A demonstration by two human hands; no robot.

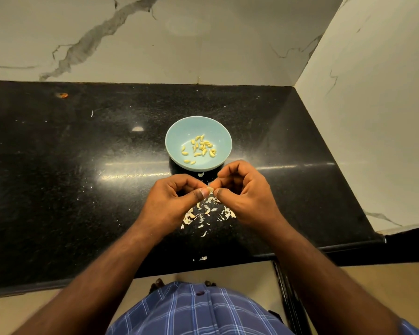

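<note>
Both hands meet above the black worktop (pixel 58 177), just in front of the bowl. The left hand (pixel 172 201) has its fingers curled, and its thumb and forefinger pinch one end of a small pale garlic clove (pixel 210 189). The right hand (pixel 243 192), fingers likewise curled, pinches the other end of the same clove between thumb and forefinger, so the clove sits held between the two thumb tips, off the worktop. Directly beneath the hands lies a scatter of thin white peel scraps (pixel 205 213), spread on the worktop, with a few stray bits nearer the front edge. Just beyond the fingertips stands a light blue bowl (pixel 179 131) holding a loose layer of peeled yellowish cloves (pixel 200 148). A marbled wall (pixel 155 44) rises behind the worktop, and another closes it on the right. A blue checked shirt (pixel 198 313) shows at the bottom.
</note>
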